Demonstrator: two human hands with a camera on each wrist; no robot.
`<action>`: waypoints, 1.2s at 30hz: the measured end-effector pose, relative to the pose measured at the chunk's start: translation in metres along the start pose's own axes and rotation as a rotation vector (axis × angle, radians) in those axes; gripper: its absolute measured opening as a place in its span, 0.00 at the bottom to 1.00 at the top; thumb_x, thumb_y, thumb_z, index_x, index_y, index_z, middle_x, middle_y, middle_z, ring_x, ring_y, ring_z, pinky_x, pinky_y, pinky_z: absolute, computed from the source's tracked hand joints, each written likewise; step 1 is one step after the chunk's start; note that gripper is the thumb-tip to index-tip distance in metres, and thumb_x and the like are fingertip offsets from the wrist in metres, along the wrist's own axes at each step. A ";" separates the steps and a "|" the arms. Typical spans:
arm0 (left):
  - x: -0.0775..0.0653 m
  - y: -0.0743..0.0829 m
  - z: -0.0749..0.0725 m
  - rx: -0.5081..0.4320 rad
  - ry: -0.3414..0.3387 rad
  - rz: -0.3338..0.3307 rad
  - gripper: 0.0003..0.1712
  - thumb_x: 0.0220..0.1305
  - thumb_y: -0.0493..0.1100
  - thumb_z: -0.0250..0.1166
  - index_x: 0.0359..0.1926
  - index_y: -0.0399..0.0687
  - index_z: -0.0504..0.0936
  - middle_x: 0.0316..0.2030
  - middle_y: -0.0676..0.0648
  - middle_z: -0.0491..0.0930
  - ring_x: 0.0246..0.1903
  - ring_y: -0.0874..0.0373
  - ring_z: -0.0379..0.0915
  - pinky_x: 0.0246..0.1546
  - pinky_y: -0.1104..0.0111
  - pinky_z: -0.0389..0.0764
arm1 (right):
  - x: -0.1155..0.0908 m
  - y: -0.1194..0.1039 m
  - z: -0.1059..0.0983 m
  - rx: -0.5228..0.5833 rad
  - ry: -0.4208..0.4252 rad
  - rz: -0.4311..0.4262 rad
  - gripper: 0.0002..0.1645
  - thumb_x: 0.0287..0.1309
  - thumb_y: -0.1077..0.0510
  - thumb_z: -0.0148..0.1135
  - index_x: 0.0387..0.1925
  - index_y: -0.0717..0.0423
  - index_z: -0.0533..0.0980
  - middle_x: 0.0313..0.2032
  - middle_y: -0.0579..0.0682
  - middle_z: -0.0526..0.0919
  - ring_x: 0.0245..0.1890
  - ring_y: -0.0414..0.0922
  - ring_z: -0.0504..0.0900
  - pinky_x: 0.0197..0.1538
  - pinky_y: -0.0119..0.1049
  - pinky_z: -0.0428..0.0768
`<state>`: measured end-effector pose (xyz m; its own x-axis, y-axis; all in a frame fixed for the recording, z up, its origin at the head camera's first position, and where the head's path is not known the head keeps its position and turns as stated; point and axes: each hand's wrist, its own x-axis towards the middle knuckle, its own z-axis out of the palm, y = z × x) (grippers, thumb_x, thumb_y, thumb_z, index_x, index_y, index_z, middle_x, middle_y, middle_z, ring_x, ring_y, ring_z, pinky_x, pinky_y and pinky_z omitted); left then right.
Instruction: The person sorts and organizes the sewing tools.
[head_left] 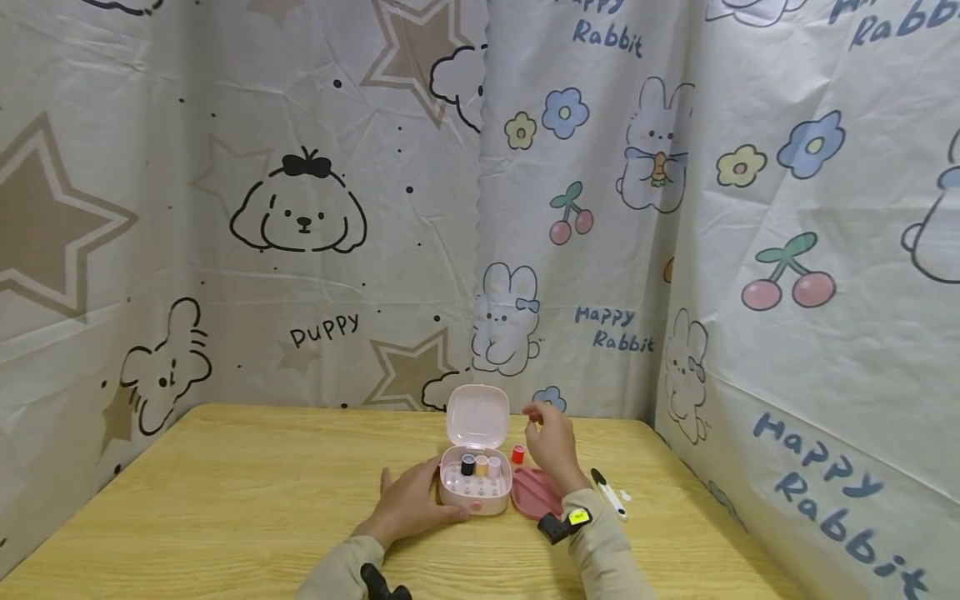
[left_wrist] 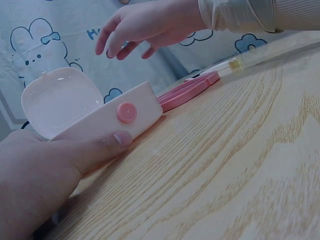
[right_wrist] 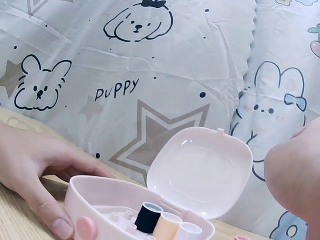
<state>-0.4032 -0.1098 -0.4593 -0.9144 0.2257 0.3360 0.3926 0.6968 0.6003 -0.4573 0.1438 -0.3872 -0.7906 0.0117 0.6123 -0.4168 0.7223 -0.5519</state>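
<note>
A pale pink sewing box (head_left: 495,505) stands on the table with its lid (head_left: 478,415) raised. Black (right_wrist: 148,219), light orange (right_wrist: 167,227) and white (right_wrist: 190,231) thread spools stand inside on a row of pegs. My left hand (head_left: 411,505) grips the box's left side, its thumb along the front wall beside a round pink button (left_wrist: 126,112). To the right of the box my right hand (head_left: 553,442) hovers with loosely bent fingers and nothing visible between them. A red thread spool (head_left: 518,454) sits on the table between that hand and the box.
Right of the box lies a darker pink tray (head_left: 528,492), partly hidden by my right forearm. Beyond it are a black-and-white slim tool (head_left: 609,495) and a small white piece (head_left: 626,496). Printed curtains (head_left: 315,333) hang around the wooden table (head_left: 262,475).
</note>
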 end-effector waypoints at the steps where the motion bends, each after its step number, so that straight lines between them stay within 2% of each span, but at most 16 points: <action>1: 0.000 0.000 0.000 0.000 0.001 -0.002 0.65 0.41 0.78 0.76 0.73 0.45 0.71 0.66 0.44 0.77 0.65 0.41 0.71 0.63 0.22 0.34 | 0.000 0.001 0.000 -0.002 0.000 0.007 0.14 0.60 0.71 0.62 0.46 0.60 0.84 0.38 0.55 0.83 0.42 0.54 0.79 0.48 0.53 0.80; 9: -0.001 0.000 -0.001 -0.007 -0.003 -0.013 0.65 0.41 0.78 0.77 0.74 0.46 0.71 0.66 0.43 0.76 0.66 0.40 0.70 0.63 0.21 0.33 | -0.006 0.012 0.004 -0.021 -0.051 0.068 0.18 0.59 0.70 0.61 0.49 0.59 0.84 0.42 0.56 0.84 0.43 0.54 0.80 0.45 0.52 0.80; 16: -0.004 -0.001 -0.006 -0.003 0.002 -0.019 0.64 0.42 0.76 0.77 0.73 0.46 0.71 0.66 0.43 0.76 0.67 0.40 0.70 0.63 0.22 0.33 | -0.012 0.019 0.013 -0.100 -0.155 0.113 0.20 0.60 0.67 0.65 0.53 0.55 0.84 0.48 0.54 0.84 0.48 0.56 0.81 0.45 0.58 0.78; 20: -0.003 -0.003 -0.006 -0.003 0.001 -0.019 0.64 0.42 0.77 0.77 0.74 0.47 0.71 0.66 0.44 0.76 0.67 0.41 0.69 0.64 0.23 0.32 | -0.015 0.023 0.017 -0.162 -0.207 0.095 0.21 0.60 0.64 0.69 0.56 0.54 0.84 0.51 0.55 0.85 0.53 0.59 0.81 0.48 0.64 0.77; 25: -0.001 0.001 -0.006 -0.002 0.003 -0.007 0.64 0.42 0.77 0.77 0.74 0.47 0.71 0.66 0.44 0.76 0.67 0.41 0.70 0.64 0.22 0.32 | -0.018 0.026 0.021 -0.230 -0.227 0.059 0.23 0.58 0.62 0.71 0.56 0.52 0.85 0.54 0.55 0.86 0.54 0.62 0.81 0.43 0.63 0.77; 28: -0.001 0.003 -0.005 -0.006 0.002 -0.004 0.63 0.42 0.76 0.77 0.74 0.47 0.71 0.66 0.43 0.76 0.66 0.41 0.70 0.63 0.22 0.32 | -0.020 0.027 0.023 -0.247 -0.237 0.055 0.21 0.58 0.64 0.70 0.54 0.51 0.86 0.52 0.54 0.87 0.53 0.62 0.82 0.41 0.61 0.76; 32: -0.001 0.002 -0.004 -0.004 -0.004 -0.002 0.63 0.43 0.76 0.77 0.73 0.47 0.71 0.66 0.43 0.76 0.67 0.40 0.70 0.63 0.21 0.33 | -0.023 0.030 0.026 -0.271 -0.242 0.065 0.18 0.59 0.64 0.70 0.51 0.51 0.87 0.50 0.52 0.87 0.51 0.61 0.83 0.41 0.59 0.75; 36: -0.002 0.003 -0.003 -0.002 -0.008 0.003 0.63 0.43 0.75 0.77 0.73 0.46 0.71 0.66 0.43 0.76 0.66 0.40 0.70 0.62 0.21 0.34 | -0.025 0.032 0.029 -0.287 -0.238 0.078 0.21 0.59 0.64 0.71 0.55 0.50 0.85 0.52 0.53 0.87 0.51 0.61 0.82 0.43 0.60 0.76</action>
<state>-0.4001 -0.1103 -0.4563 -0.9140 0.2331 0.3320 0.3954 0.6945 0.6011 -0.4640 0.1467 -0.4360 -0.9112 -0.0626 0.4072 -0.2354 0.8903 -0.3898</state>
